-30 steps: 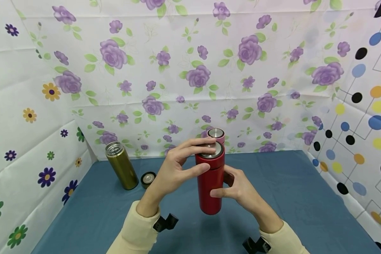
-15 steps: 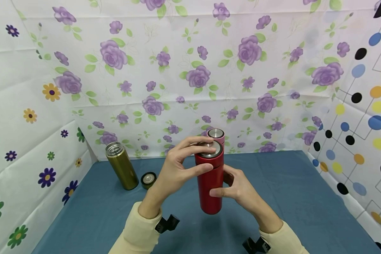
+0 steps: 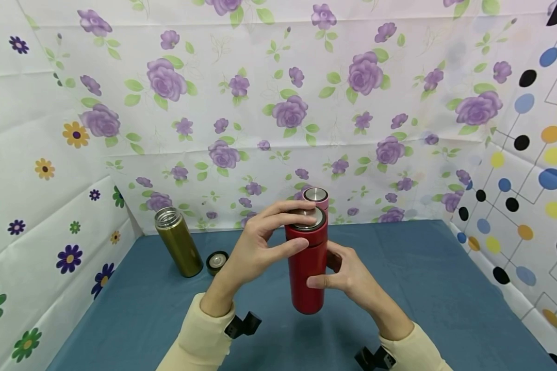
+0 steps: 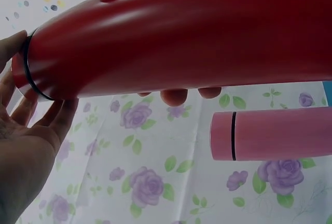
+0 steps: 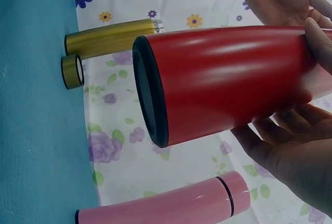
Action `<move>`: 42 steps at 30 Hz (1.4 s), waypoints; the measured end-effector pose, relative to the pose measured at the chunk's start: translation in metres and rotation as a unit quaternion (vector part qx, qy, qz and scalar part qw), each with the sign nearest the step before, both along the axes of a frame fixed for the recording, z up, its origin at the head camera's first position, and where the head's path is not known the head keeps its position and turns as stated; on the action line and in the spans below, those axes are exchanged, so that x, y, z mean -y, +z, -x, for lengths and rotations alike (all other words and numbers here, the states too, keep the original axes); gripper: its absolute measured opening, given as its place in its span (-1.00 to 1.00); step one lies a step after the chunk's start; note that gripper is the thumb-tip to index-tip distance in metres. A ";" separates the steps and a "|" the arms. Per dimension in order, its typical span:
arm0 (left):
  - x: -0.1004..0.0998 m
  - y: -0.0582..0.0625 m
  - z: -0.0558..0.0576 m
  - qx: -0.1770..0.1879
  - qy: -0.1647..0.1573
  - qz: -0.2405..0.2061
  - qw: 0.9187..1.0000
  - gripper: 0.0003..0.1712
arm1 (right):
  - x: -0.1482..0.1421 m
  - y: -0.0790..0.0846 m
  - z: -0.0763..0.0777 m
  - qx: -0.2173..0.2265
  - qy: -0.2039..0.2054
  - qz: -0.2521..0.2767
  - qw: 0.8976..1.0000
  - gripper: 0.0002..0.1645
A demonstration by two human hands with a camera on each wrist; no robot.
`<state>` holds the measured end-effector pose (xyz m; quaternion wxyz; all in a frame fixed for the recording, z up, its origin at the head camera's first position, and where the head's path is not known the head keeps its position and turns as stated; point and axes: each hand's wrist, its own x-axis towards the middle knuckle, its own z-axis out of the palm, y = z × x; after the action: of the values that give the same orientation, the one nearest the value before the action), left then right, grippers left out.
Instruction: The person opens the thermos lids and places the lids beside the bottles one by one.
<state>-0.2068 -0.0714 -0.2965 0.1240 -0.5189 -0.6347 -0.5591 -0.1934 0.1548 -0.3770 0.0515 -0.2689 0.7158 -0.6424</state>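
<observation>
I'm on the tall red metal flask [image 3: 307, 265] now, upright between the two hands, its base off the blue cloth-covered table [image 3: 408, 288]. Up top, there's the left hand [image 3: 260, 245], gripping the silver-topped red lid [image 3: 318, 237], thumb on the near side, fingers reaching across the top. Lower down, the right hand [image 3: 355, 278] holds the body from the right, thumb in front, fingers round behind. The red lid is on, so the inside is hidden from me.

Over to the containers: the slim pink cylindrical bottle [image 5: 176, 202] stands behind the flask, its cap on, mostly covered in my head view. Off to the left, the olive-gold metal bottle [image 3: 180, 248] stands uncapped, silvery mouth showing; I can't make out what's in it. The round black-rimmed olive cap [image 3: 217, 260] sits on the table just beside it, near the left wrist.
</observation>
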 end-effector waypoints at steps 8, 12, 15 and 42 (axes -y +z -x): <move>-0.003 0.001 -0.001 -0.031 0.052 -0.011 0.998 -0.63 | 0.001 0.001 0.001 0.006 -0.005 -0.001 1.000 -0.30; -0.005 0.001 -0.001 -0.036 0.060 -0.012 0.997 -0.59 | 0.001 0.001 0.001 0.004 -0.005 -0.001 1.000 -0.29; -0.004 0.001 -0.001 -0.025 0.043 -0.004 0.999 -0.57 | 0.001 0.001 0.002 0.002 -0.005 -0.002 1.000 -0.29; -0.004 0.000 -0.002 -0.023 0.046 0.009 0.999 -0.55 | 0.001 0.001 0.000 -0.002 -0.008 0.000 1.000 -0.27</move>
<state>-0.2048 -0.0678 -0.2965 0.1591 -0.5030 -0.6601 -0.5348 -0.1938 0.1543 -0.3759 0.0449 -0.2644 0.7181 -0.6421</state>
